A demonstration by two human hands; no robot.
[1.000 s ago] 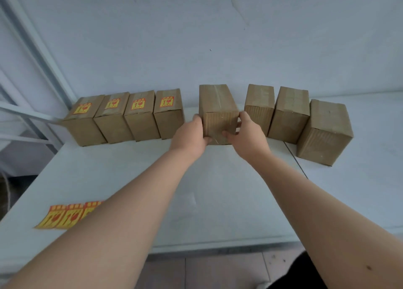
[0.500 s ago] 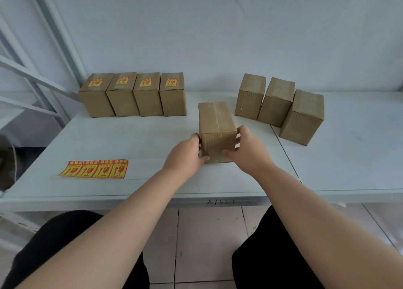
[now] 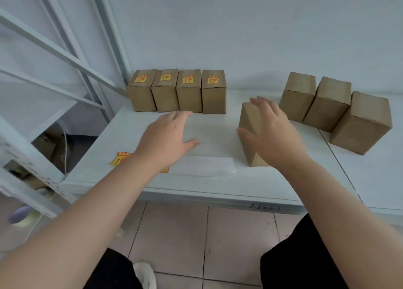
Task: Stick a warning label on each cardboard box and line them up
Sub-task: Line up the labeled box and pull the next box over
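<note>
White worktop (image 3: 218, 179) carries a plain brown cardboard box (image 3: 250, 133) pulled forward of the labelled box row (image 3: 177, 90) for stickering, both hands spread: right (image 3: 272, 133) over it, left (image 3: 168, 136) above yellow warning labels (image 3: 118, 158).

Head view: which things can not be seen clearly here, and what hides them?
- Label sheet: mostly behind the left hand and forearm; label count unknown.
- Near box: its right part is behind the right hand; contact unclear.
- Label print: too small to read.
- Writing on table edge: blurred.
</note>
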